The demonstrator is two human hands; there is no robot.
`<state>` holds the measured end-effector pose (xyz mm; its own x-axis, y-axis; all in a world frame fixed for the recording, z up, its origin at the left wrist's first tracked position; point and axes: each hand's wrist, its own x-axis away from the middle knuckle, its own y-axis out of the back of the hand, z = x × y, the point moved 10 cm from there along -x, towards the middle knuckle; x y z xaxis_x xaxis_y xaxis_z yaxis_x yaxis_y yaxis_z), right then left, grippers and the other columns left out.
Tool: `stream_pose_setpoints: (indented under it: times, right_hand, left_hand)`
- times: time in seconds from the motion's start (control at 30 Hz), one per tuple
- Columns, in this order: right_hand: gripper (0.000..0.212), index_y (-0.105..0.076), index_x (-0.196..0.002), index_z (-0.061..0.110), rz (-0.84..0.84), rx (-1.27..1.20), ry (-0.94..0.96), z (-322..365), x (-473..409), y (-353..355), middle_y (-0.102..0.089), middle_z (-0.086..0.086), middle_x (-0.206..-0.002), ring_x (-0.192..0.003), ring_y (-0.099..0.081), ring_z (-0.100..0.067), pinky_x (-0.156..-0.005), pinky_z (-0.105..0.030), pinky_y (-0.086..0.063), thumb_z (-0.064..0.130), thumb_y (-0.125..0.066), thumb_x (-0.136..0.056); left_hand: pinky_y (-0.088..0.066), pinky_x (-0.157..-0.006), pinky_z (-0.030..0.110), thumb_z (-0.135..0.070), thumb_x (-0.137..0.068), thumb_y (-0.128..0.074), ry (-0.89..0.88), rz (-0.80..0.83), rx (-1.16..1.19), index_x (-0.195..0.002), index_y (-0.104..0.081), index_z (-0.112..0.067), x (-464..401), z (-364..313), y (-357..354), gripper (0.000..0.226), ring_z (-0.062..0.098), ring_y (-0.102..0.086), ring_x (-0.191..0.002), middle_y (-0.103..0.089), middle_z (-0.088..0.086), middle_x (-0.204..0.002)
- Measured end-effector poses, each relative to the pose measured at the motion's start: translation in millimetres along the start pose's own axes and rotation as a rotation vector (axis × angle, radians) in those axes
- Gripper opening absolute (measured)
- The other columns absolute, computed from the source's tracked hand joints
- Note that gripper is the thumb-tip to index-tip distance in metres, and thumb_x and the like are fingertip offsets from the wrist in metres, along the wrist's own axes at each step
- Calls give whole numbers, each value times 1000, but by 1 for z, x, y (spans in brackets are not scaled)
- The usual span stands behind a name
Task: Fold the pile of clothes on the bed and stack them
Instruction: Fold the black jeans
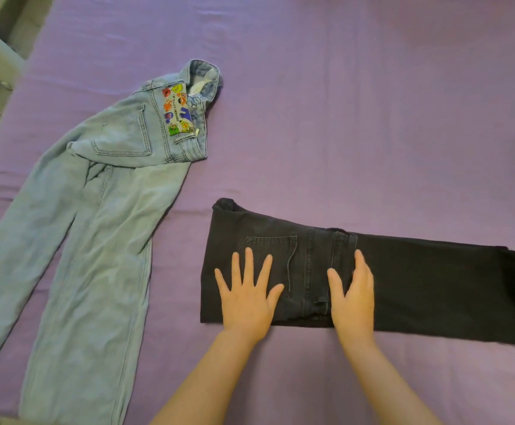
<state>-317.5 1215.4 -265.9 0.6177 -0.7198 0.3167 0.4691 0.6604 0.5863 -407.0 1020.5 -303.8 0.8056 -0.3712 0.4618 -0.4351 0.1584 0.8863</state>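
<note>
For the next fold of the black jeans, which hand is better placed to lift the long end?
Probably the right hand: it rests on the black jeans nearest the unfolded end stretching right. The left hand lies flat over the pocket, suited to holding.

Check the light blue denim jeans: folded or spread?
Spread: light blue denim jeans lie with both legs extended, only the waist end turned over.

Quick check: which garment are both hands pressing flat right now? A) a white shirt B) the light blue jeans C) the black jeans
C: the left hand and right hand both lie flat on the black jeans; the light blue jeans lie untouched alongside.
</note>
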Motion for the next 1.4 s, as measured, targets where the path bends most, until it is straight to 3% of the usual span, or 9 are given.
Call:
stream_pose_setpoints:
  times: [0.1,0.3,0.43,0.67,0.8,0.93,1.1,1.23,1.4]
  right_hand:
    - [65,-19,-151,17,13,-43,-138,-22,13,-15,-32,-3,-152,-139,-30,-17,-107,-28,-28,38,-47,-97]
    - [69,-24,-146,-4,63,532,34,-18,3,-33,-36,-24,-144,-130,-38,-35,-104,-41,-38,31,-53,-95]
    - [70,-22,-147,-4,98,529,15,-16,3,-29,-33,-23,-145,-133,-34,-34,-105,-41,-35,31,-53,-95]
    - [93,-39,-143,2,27,738,412,45,11,-12,-37,-29,-144,-130,-41,-46,-103,-55,-35,21,-85,-65]
    - [68,-16,-151,24,455,1010,524,33,19,-45,-18,-16,-157,-145,-15,-35,-114,-55,-24,34,-53,-95]
    - [54,-16,-151,28,565,711,348,41,6,-27,-12,2,-160,-147,-6,-20,-117,-43,-15,43,-30,-102]
    - [54,-24,-143,48,650,-89,182,109,15,20,-39,18,-143,-122,-40,14,-98,-9,-36,55,-41,-93]
    - [65,-19,-148,43,547,-212,145,117,1,76,-43,13,-143,-126,-47,-5,-104,-25,-42,58,-43,-89]
    - [73,-7,-148,43,405,-99,161,73,-35,160,-42,22,-121,-93,-51,11,-71,1,-41,21,-53,-96]
  left_hand:
    - [13,-110,62,-62,-80,22,-1,13,3,-134,40,-36,-2,0,-7,63,33,31,-139,35,6,-149]
    - [17,-109,63,-64,-84,14,-45,34,2,-133,42,-36,-13,1,-20,63,33,39,-134,36,7,-150]
    - [-10,-114,61,-59,-95,-33,-14,-117,84,-152,-11,-29,-4,13,16,68,35,-8,-147,-7,13,-160]
    - [-33,-108,41,-28,-84,-72,426,-28,881,-153,-1,-14,-3,91,34,100,33,-36,-135,-32,12,-152]
    - [-48,-98,39,-17,-81,-74,386,36,1225,-141,-37,-17,-3,82,52,71,23,-57,-115,-56,5,-133]
    - [-51,-68,16,-24,-83,-72,202,87,1361,-125,-47,-33,5,36,94,50,5,-63,-97,-62,-9,-117]
    - [-48,-75,12,-49,-87,-61,-3,167,1377,-136,-41,-43,18,-55,142,53,-1,-56,-107,-52,-21,-122]
    - [-46,-66,4,-56,-95,-37,-88,227,1359,-137,-36,-50,30,-129,154,42,-7,-57,-89,-49,-26,-121]
    - [-47,-77,10,-29,-102,-40,-204,217,1192,-139,-35,-46,39,-208,144,41,1,-55,-86,-49,-14,-122]
